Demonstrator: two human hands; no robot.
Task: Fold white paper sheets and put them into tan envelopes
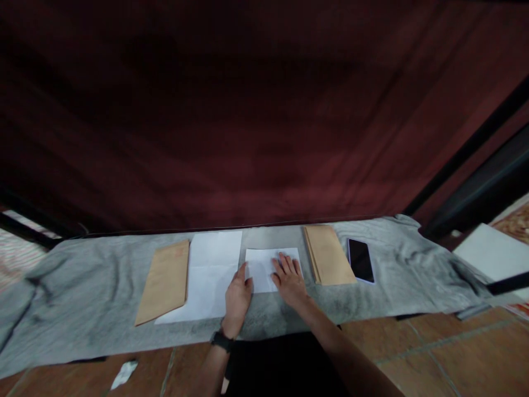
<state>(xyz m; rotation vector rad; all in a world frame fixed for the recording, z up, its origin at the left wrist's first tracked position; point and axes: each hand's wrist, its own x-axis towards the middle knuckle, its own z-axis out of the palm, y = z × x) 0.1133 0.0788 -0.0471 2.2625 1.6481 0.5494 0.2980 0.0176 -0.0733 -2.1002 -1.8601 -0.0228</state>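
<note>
My right hand (pixel 291 284) lies spread on the white paper (pixel 261 271) at twelve o'clock; my left hand (pixel 238 298) meets its nine o'clock edge, pinching or not, I can't tell. Uneven pressure could skew it on the gray cloth (pixel 273 315).

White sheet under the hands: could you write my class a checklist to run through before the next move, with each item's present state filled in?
1. White sheet resting on the grey cloth: ok.
2. Right hand spread over the sheet's right part: ok.
3. Left hand at the sheet's left edge: ok; whether it grips the edge, cannot tell.
4. Stack of brown envelopes apart from the sheet: ok, cloth shows between them.
5. Larger white paper fully uncovered: not ok, the left brown envelope overlaps it.
6. Phone away from both hands: ok, it lies beyond the stack.
</note>
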